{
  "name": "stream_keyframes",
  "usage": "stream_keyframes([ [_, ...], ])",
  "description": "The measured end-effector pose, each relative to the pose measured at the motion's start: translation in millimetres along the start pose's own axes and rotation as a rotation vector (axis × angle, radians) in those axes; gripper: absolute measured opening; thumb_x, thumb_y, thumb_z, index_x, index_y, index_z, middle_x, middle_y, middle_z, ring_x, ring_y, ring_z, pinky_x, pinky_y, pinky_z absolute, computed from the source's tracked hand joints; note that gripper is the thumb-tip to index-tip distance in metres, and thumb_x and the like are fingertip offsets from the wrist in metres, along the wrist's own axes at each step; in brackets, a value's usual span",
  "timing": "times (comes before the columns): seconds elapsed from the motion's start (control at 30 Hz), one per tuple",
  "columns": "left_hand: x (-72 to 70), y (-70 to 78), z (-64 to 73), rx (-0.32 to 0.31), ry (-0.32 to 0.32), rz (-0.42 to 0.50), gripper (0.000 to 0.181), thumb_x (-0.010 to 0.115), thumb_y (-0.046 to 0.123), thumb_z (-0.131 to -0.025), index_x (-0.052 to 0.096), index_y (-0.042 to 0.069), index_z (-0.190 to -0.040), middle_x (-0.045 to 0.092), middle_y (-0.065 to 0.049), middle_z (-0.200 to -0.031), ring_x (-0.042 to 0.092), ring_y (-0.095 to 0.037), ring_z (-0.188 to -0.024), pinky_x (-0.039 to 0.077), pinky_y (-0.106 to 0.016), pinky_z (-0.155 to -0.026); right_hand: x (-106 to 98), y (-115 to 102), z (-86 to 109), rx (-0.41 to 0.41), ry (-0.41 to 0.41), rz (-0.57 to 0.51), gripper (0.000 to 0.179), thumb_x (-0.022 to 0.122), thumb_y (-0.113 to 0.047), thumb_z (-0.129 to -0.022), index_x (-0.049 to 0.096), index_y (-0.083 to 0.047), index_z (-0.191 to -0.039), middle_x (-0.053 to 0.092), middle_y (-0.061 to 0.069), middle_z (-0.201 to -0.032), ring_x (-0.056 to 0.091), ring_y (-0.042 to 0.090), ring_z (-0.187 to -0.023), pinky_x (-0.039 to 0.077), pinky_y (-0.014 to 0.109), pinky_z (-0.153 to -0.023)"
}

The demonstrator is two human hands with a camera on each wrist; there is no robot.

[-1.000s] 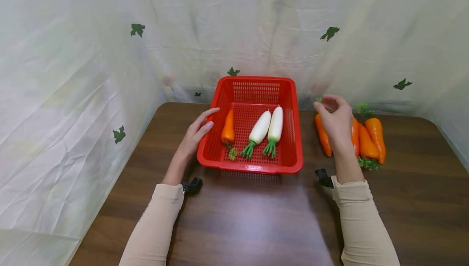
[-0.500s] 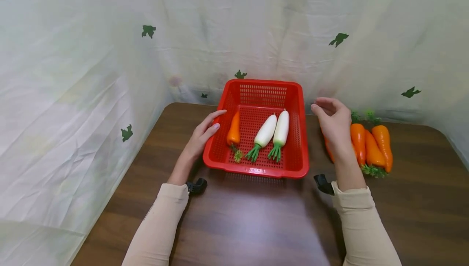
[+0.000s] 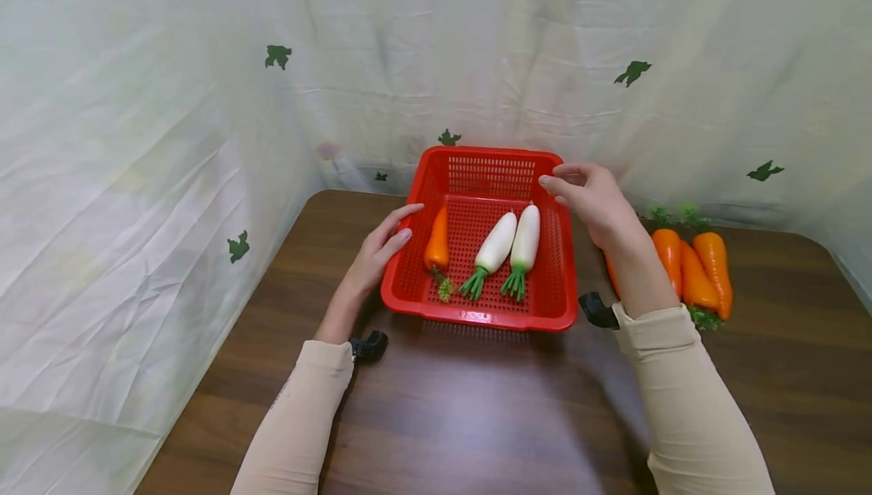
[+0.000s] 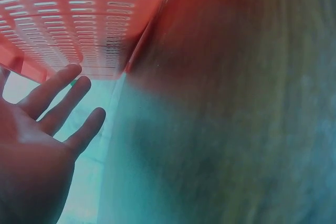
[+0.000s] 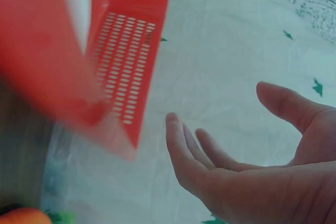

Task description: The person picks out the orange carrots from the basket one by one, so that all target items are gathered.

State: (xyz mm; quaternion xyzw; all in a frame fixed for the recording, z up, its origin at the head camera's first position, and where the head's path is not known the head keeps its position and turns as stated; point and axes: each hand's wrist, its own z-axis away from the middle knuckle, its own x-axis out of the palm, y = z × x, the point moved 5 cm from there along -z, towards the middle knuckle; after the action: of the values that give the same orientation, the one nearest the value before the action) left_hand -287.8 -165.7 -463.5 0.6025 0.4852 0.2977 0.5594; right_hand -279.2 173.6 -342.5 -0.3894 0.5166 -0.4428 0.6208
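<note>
A red plastic basket [image 3: 477,318] stands on the wooden table, holding one carrot [image 3: 438,241] on its left and two white radishes [image 3: 497,241] with green stems. My left hand [image 3: 371,256] rests at the basket's left rim, thumb and fingers extended. In the left wrist view, the left hand's fingers [image 4: 86,132] spread beside the slotted outer wall. At the back right corner, my right hand [image 3: 596,203] hovers by the rim, empty, its fingers loosely bent. The right wrist view shows a wide gap between its thumb [image 5: 283,103] and fingers.
Several carrots [image 3: 713,272] with green tops lie together on the table [image 3: 463,419] to the right, partly hidden by the right forearm. A pale curtain [image 3: 504,48] with dark leaf shapes hangs close behind the basket and along the left side.
My right hand has moved left from above the carrots to the basket's back right corner. The left hand stays at the left rim. The head view has shifted slightly.
</note>
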Motion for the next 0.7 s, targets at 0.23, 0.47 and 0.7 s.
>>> stream_keyframes([
  [0.23,-4.2,1.3,0.5,0.005,0.013,-0.025,0.047,0.050,0.030,-0.112,0.046,0.028,-0.158,0.051,-0.012,-0.154,0.063,-0.041,-0.123,0.064,-0.036,-0.090,19.4,-27.7,-18.2,0.027,-0.103,-0.033,0.068,0.062,-0.030,-0.106,0.034,0.007,-0.156,0.040,0.021,-0.161,0.052,0.035,-0.141,0.042,0.042,-0.122],
  [0.47,-4.1,-1.0,1.6,-0.009,0.011,-0.036,0.047,0.050,0.031,-0.112,0.046,0.031,-0.158,0.049,-0.010,-0.157,0.063,-0.039,-0.125,0.064,-0.038,-0.091,49.6,-33.3,-31.7,0.087,-0.245,-0.082,0.062,0.062,-0.024,-0.107,0.039,0.008,-0.155,0.043,0.019,-0.162,0.050,0.035,-0.145,0.042,0.043,-0.123],
  [0.7,0.2,-1.4,-0.8,0.003,-0.003,-0.019,0.047,0.050,0.031,-0.112,0.046,0.030,-0.158,0.050,-0.012,-0.156,0.064,-0.040,-0.123,0.064,-0.040,-0.090,58.5,-27.5,-31.9,0.118,-0.243,-0.050,0.062,0.065,-0.027,-0.106,0.043,0.003,-0.156,0.045,0.017,-0.161,0.053,0.033,-0.142,0.045,0.043,-0.120],
])
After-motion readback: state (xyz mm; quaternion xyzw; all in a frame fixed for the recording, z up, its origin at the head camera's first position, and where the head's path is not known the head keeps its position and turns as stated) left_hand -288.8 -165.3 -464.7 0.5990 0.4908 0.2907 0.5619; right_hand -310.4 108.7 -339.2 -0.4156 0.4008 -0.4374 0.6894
